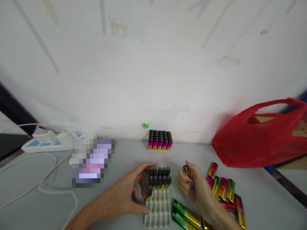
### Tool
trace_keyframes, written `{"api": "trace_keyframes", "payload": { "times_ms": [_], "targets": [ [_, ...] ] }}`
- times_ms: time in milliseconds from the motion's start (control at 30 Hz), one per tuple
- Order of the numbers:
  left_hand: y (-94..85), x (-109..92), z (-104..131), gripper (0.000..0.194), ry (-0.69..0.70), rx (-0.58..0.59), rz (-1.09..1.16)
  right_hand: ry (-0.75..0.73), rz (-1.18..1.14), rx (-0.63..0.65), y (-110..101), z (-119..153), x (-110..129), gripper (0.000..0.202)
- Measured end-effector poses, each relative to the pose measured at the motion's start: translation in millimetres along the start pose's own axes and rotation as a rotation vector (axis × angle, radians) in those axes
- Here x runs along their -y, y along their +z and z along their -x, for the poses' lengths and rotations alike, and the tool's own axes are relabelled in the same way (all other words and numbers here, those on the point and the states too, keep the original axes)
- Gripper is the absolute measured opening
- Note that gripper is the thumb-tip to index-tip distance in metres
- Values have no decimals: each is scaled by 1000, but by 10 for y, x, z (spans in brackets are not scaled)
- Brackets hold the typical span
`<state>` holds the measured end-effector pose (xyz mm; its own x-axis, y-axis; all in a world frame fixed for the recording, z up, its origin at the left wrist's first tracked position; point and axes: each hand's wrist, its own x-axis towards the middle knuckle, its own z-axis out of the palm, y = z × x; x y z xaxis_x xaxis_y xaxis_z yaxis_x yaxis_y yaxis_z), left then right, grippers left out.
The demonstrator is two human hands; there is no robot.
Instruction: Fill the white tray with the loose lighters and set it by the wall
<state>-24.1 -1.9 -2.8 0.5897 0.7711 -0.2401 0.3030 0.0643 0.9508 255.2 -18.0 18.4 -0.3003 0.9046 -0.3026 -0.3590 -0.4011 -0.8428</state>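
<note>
A white plastic tray (158, 209) with rows of slots lies in front of me. Its far rows hold several upright lighters (160, 180) with black tops, and one more stands at the left of the row after them. My left hand (130, 190) rests along the tray's left side, fingers apart, the thumb at its rim and the index finger by the far corner. To the right of the tray, my right hand (192, 183) is closed around a lighter (185, 168); only its black and metal top shows above the fingers.
A full block of pink-and-orange lighters (160, 140) stands against the wall. Loose shiny lighters (223, 188) lie at right, with longer green-and-gold cylinders (185, 212) near the tray. Also around are a red bag (254, 143), a blurred-out phone (97, 161), a power strip (48, 145) and cables.
</note>
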Motion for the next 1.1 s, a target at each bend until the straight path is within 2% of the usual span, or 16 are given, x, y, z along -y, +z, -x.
{"api": "trace_keyframes", "payload": {
  "times_ms": [233,467,633,833,967,1100],
  "targets": [
    [-8,9,-6,123,-9,-1,17,-23,-65,-121,37,54,-28,55],
    [-3,-8,20,136,59,72,83,-32,-103,-2,-40,-26,-73,65],
    [17,4,44,140,153,29,6,-39,-105,18,-90,-42,-109,64],
    [66,10,67,144,141,-35,-164,-2,-94,28,-90,-53,-110,66],
    [106,-6,60,149,64,-48,-177,-23,-85,6,-91,-56,-102,64],
    [136,22,45,150,82,-75,-174,-16,-73,9,-47,-34,-67,65]
  ]
}}
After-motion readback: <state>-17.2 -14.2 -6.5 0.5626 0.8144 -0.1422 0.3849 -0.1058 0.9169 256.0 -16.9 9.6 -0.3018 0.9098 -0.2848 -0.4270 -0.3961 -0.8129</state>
